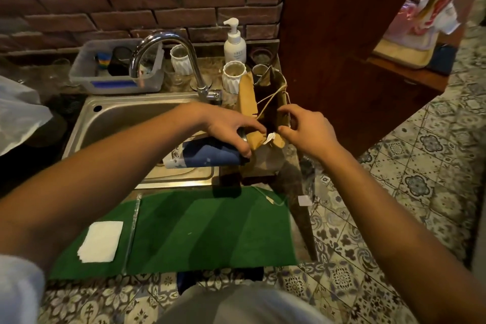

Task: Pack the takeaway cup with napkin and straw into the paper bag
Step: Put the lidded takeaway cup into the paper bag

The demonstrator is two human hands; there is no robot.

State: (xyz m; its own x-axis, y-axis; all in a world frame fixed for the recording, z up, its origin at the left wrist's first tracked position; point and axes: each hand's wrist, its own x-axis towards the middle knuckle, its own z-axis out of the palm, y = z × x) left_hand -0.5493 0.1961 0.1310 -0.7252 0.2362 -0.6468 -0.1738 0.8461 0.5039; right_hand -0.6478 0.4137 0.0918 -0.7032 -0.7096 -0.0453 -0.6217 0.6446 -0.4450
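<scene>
A brown paper bag [265, 102] with string handles stands on the counter corner, its mouth open. My left hand [231, 126] grips a blue and white takeaway cup [205, 154], tilted on its side with its top at the bag's near edge. My right hand [305, 130] pinches the bag's right rim and holds the mouth apart. A white napkin [101, 241] lies flat on the green mat [210, 231] at the near left. Beside it lies a clear wrapped straw [132, 229], running front to back.
A steel sink [118, 118] with a curved tap [168, 60] sits behind the mat. White ribbed cups [233, 79], a soap pump bottle [234, 42] and a plastic tub [115, 71] stand along the brick wall. A wooden post [342, 47] rises right of the bag. Patterned floor tiles lie below.
</scene>
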